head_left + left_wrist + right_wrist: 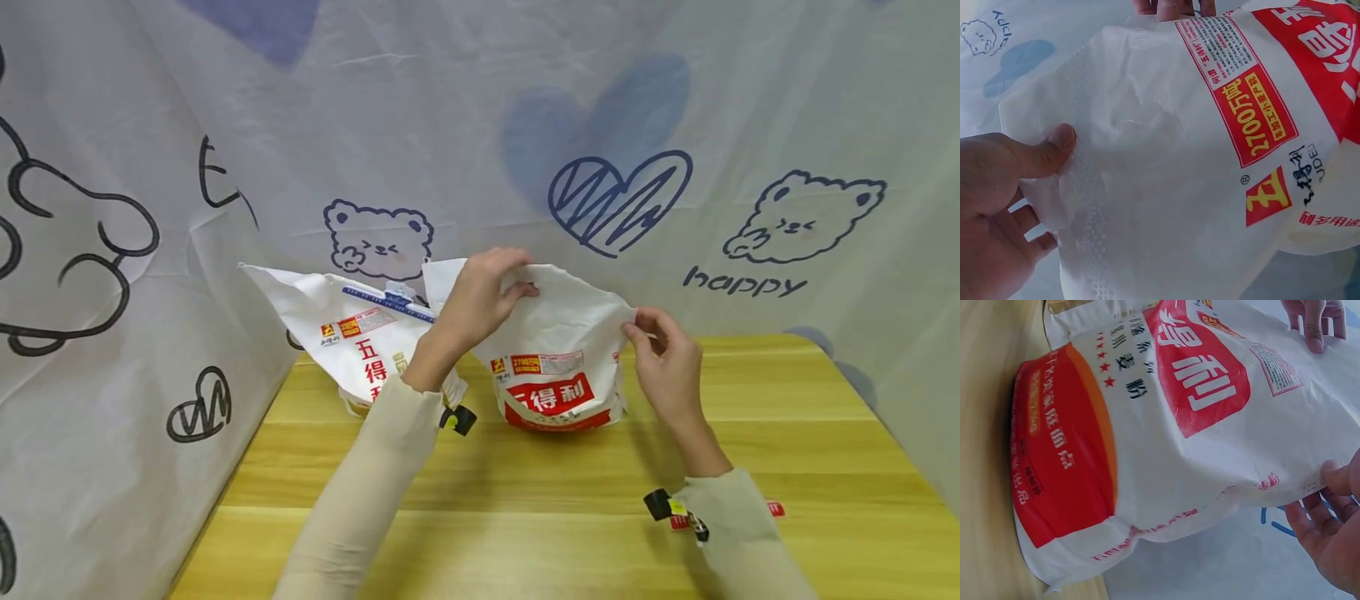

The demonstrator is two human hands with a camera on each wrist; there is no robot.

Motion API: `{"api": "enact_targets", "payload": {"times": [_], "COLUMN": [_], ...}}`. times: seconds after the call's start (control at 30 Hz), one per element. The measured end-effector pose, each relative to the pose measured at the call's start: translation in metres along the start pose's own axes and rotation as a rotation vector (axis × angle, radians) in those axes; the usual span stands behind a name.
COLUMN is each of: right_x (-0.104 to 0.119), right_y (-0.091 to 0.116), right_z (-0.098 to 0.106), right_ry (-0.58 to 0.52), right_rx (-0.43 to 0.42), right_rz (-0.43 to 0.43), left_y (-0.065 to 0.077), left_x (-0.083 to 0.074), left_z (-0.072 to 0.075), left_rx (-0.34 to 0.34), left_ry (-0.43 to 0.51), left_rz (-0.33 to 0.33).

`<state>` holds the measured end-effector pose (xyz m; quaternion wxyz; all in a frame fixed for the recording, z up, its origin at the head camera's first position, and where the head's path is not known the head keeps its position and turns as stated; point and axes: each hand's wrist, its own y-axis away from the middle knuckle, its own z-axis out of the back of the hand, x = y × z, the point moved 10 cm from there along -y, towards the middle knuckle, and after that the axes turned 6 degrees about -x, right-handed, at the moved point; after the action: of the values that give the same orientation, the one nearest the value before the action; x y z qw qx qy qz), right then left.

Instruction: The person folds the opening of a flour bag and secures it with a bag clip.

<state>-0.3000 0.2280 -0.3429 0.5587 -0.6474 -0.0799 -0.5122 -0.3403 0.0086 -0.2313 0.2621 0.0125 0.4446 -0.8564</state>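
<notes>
A white flour bag [558, 333] with red panels and printed characters stands on the table, its upper part pulled out flat. My left hand [487, 296] pinches its top edge, with the thumb on the near face and the fingers behind. At the bag's right edge, my right hand [667, 358] pinches the sheet between thumb and fingers. The right wrist view shows the full lower bag [1141, 444] and the right hand [1335, 519] at its side. In the left wrist view, the left thumb lies on the dimpled band of the bag's top [1147, 112].
A second white flour bag [341, 333] stands to the left, partly behind my left forearm; a blue sealing clip [390, 302] lies across its upper part. A red strip [776, 508] lies on the wooden table [570, 533] beneath my right sleeve. A printed cloth [465, 150] hangs behind.
</notes>
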Motion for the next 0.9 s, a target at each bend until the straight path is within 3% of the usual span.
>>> {"api": "enact_targets", "payload": {"times": [0.2,0.53,0.9], "right_x": [-0.002,-0.009,-0.011], "right_y": [-0.007,-0.009,-0.008], "right_z": [0.002,0.003,0.007], "right_ry": [0.023,0.003,-0.022], "right_rx": [0.018,0.037,0.024], "right_rz": [-0.021,-0.046,-0.083], "left_y": [-0.011,-0.023,-0.024], "left_x": [-0.007,-0.006,0.001], "left_z": [-0.006,-0.009,-0.010], "left_rx": [0.023,0.069,0.080], "left_ry": [-0.010,-0.040,-0.088], "left_rz": [-0.025,0.028,0.091]}}
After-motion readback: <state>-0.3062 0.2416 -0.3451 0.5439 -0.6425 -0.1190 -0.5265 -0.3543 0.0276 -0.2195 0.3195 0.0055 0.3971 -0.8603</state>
